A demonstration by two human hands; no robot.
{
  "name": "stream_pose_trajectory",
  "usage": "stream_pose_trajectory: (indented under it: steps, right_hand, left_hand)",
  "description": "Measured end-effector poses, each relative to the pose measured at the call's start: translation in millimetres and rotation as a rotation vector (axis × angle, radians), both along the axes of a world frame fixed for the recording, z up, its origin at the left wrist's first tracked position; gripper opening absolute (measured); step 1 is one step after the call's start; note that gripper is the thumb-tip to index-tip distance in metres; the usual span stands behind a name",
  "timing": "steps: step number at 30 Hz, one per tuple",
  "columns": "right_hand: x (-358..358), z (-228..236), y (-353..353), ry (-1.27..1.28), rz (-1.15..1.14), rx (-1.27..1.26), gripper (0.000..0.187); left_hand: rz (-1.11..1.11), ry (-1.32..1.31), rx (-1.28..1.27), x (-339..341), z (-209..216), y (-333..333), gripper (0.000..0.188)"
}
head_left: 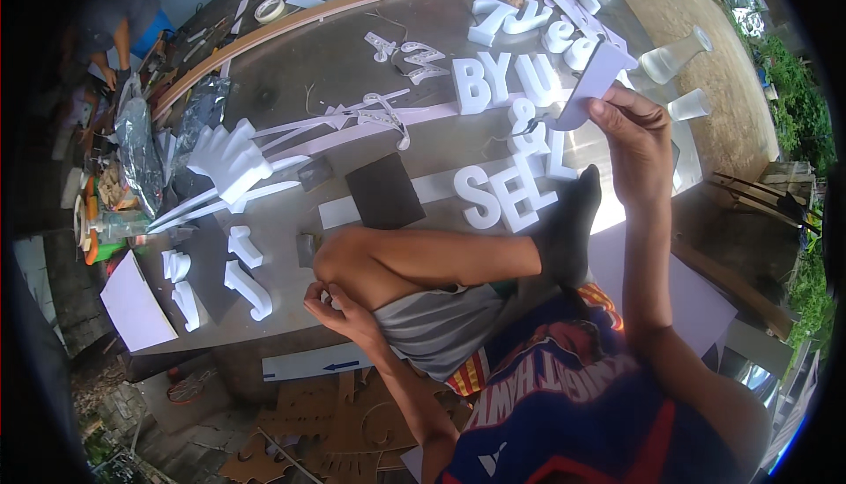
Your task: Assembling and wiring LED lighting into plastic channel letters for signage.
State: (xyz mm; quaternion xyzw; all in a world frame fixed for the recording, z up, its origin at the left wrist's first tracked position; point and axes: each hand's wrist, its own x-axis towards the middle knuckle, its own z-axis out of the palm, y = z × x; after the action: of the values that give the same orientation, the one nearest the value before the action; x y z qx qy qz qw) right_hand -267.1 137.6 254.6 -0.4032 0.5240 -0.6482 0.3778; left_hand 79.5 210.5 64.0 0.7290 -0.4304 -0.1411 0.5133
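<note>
My right hand is raised above the right part of the worktable, closed with thumb and fingers on a white cut-out piece. That piece is flat, with a long straight edge and a rounded lower end; its full shape is partly turned from view. Behind and below it stand several thick white block letters, grouped in rows. My left hand hovers beside my bent knee, its fingertips curled together. Whatever might be between them is too small to make out. A dark square sheet lies on the table beyond the knee.
White strips and offcuts spread over the metal table. Small white letter parts and a white panel lie at the left. Clear plastic cups stand at the right edge. Another person works at far left.
</note>
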Motion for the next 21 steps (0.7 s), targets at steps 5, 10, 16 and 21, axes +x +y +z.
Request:
stream_pose_trajectory:
  steps: [5,10,16,21]
  right_hand:
    - [-11.2,13.9,5.6,0.277,-0.122,-0.114,0.015]
    - [-19.7,17.7,1.0,0.204,-0.133,-0.055,0.016]
    - [-29.9,16.4,-8.3,0.142,-0.144,-0.029,0.017]
    - [-44.8,18.5,-27.0,0.142,-0.119,-0.045,0.015]
  left_hand:
    - [-0.022,-0.005,-0.03,-1.6,0.0,-1.5,0.018]
    - [0.008,0.04,-0.014,-3.3,2.3,-1.7,0.02]
    - [-0.001,0.023,0.032,-2.3,4.7,0.0,0.025]
    - [0.002,0.042,0.035,-3.4,5.6,-1.8,0.025]
